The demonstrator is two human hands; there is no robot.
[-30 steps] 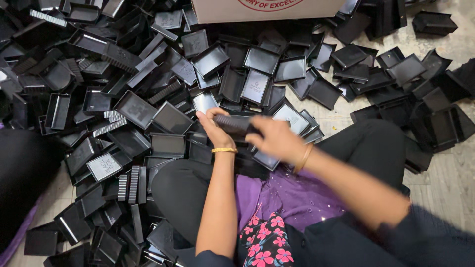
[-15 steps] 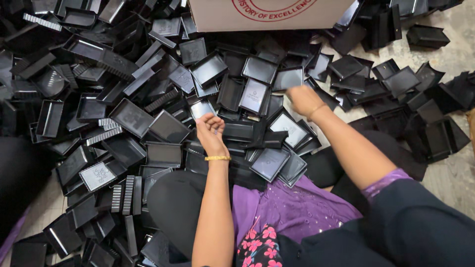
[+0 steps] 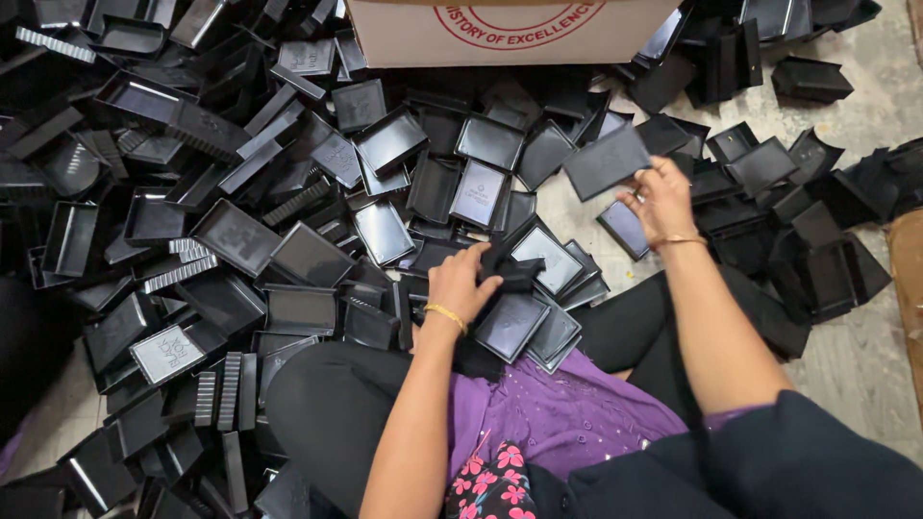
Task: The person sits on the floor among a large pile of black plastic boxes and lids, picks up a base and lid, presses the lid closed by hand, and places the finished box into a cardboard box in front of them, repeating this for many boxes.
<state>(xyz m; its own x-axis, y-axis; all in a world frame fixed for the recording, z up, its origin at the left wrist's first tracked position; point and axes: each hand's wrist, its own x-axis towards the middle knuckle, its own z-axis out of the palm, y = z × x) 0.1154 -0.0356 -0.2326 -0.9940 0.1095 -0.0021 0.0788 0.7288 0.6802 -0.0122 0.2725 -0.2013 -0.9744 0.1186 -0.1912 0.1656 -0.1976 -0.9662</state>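
Note:
I sit cross-legged on the floor amid a large heap of black plastic trays (image 3: 240, 240). My right hand (image 3: 659, 200) is raised to the right and grips one flat black tray (image 3: 606, 161) by its edge, lifted above the pile. My left hand (image 3: 463, 281) rests lower, near my knees, its fingers closed on a small black piece (image 3: 514, 272) among trays lying by my lap. Both wrists wear thin gold bangles. My legs are in black trousers (image 3: 327, 404), with a purple top (image 3: 558, 423) below.
A white cardboard box (image 3: 510, 34) with a red round print stands at the top centre. More black trays are scattered on the stone floor (image 3: 865, 96) to the right. Stacked ribbed black pieces (image 3: 223, 389) lie at the lower left.
My right hand left the piece held near my lap, reached out to the right and lifted a flat black tray. My left hand stayed low on the black piece.

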